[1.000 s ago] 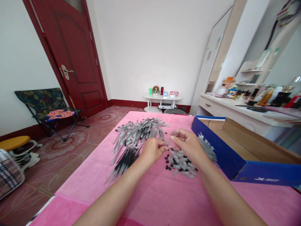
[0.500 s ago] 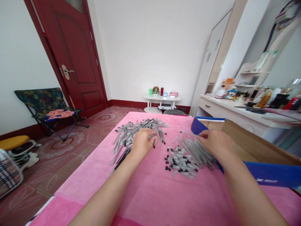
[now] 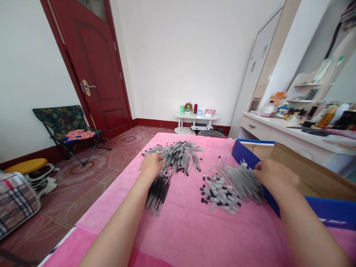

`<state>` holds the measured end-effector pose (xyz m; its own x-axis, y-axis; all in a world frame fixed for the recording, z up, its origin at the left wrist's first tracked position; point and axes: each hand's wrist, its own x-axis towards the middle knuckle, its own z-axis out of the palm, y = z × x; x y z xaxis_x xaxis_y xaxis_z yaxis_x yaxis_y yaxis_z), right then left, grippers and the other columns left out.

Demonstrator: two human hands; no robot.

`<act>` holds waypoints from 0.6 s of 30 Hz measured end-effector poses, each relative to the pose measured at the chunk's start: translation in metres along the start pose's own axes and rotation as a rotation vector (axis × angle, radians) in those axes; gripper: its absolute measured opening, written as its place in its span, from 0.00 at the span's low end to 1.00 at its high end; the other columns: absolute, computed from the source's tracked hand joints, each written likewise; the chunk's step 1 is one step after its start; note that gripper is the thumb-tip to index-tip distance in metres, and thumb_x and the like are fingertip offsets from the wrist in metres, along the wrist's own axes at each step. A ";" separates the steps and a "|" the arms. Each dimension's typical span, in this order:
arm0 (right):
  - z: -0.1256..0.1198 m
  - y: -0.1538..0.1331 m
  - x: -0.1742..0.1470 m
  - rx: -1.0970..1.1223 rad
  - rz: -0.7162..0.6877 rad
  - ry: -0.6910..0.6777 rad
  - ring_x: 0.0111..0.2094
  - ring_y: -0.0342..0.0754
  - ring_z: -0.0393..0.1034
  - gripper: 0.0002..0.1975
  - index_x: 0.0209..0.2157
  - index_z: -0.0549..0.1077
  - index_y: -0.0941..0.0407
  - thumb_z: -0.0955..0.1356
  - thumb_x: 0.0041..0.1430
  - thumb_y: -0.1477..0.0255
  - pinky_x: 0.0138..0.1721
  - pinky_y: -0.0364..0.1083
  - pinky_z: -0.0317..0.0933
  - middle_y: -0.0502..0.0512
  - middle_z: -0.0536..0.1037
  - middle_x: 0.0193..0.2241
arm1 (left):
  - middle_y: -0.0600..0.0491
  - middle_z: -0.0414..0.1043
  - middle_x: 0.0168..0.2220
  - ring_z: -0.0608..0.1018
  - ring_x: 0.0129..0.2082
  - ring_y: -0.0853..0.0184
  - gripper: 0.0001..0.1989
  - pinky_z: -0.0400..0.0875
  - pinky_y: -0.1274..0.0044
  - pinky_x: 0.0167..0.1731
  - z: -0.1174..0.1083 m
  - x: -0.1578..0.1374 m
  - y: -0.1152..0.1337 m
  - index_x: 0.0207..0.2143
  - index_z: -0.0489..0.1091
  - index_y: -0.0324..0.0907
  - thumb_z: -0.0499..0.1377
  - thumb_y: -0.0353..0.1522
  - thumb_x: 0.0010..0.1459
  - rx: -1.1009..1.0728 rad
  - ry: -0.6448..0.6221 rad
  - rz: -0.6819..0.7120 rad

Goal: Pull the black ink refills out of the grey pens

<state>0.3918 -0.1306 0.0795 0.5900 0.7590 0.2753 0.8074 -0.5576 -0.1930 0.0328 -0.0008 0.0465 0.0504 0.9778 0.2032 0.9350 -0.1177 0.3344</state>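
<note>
My left hand (image 3: 151, 164) is at the left edge of a heap of capped pens (image 3: 180, 154), fingers curled inward; what they grip, if anything, is hidden. Below it lies a bundle of dark, thin pen refills (image 3: 158, 191), partly behind my forearm. My right hand (image 3: 275, 176) hangs by the long wall of a blue cardboard box (image 3: 241, 154), thumb and fingers drawn together, and I cannot make out anything in them. Just left of it, clear pen barrels (image 3: 241, 180) lie roughly side by side. Nearer me is a pile of pen caps (image 3: 219, 193), clear and black.
A pink cloth (image 3: 194, 237) covers the table. The open box stands on the right side, in front of a white dresser (image 3: 278, 129) crowded with bottles. Behind the table is a low white stand (image 3: 197, 116); a folding chair (image 3: 66, 124) is on the left.
My left hand has moved left, from the middle of the pen heap to its left edge, baring more of the refills. My right hand has shifted slightly right and down. The view has turned slightly left.
</note>
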 end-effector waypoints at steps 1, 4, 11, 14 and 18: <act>-0.003 -0.002 -0.002 -0.032 0.037 -0.054 0.33 0.65 0.69 0.12 0.28 0.77 0.57 0.65 0.43 0.67 0.26 0.54 0.54 0.72 0.74 0.29 | 0.45 0.75 0.34 0.74 0.37 0.57 0.09 0.65 0.72 0.34 0.003 -0.001 0.000 0.30 0.75 0.47 0.58 0.38 0.46 0.016 -0.016 -0.002; -0.012 -0.011 -0.007 -0.084 0.060 -0.135 0.38 0.64 0.68 0.18 0.37 0.75 0.53 0.65 0.44 0.62 0.28 0.52 0.55 0.68 0.74 0.37 | 0.43 0.74 0.32 0.75 0.36 0.56 0.10 0.65 0.71 0.34 0.015 -0.004 0.004 0.27 0.75 0.44 0.58 0.39 0.45 0.060 -0.045 -0.021; -0.017 -0.029 -0.015 -0.092 -0.059 -0.087 0.39 0.64 0.68 0.19 0.37 0.75 0.51 0.62 0.47 0.56 0.30 0.53 0.57 0.66 0.74 0.38 | 0.36 0.72 0.34 0.72 0.41 0.50 0.16 0.63 0.66 0.39 0.040 -0.011 0.010 0.26 0.73 0.38 0.64 0.41 0.38 -0.040 0.075 -0.069; -0.018 -0.037 -0.021 -0.095 -0.111 -0.040 0.37 0.64 0.68 0.19 0.37 0.75 0.51 0.62 0.48 0.57 0.29 0.53 0.58 0.64 0.75 0.35 | 0.36 0.72 0.33 0.72 0.41 0.50 0.15 0.63 0.66 0.40 0.042 -0.009 0.010 0.25 0.72 0.38 0.64 0.40 0.37 -0.088 0.101 -0.069; -0.023 -0.050 -0.030 -0.055 -0.196 0.008 0.34 0.60 0.69 0.17 0.36 0.76 0.50 0.61 0.49 0.58 0.28 0.50 0.57 0.60 0.76 0.32 | 0.39 0.73 0.30 0.74 0.36 0.53 0.13 0.64 0.70 0.35 0.034 -0.007 0.014 0.22 0.72 0.39 0.61 0.41 0.39 -0.050 0.033 -0.095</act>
<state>0.3337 -0.1337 0.1021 0.4214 0.8522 0.3101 0.9050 -0.4171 -0.0836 0.0572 -0.0029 0.0184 -0.0497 0.9790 0.1979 0.9162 -0.0342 0.3993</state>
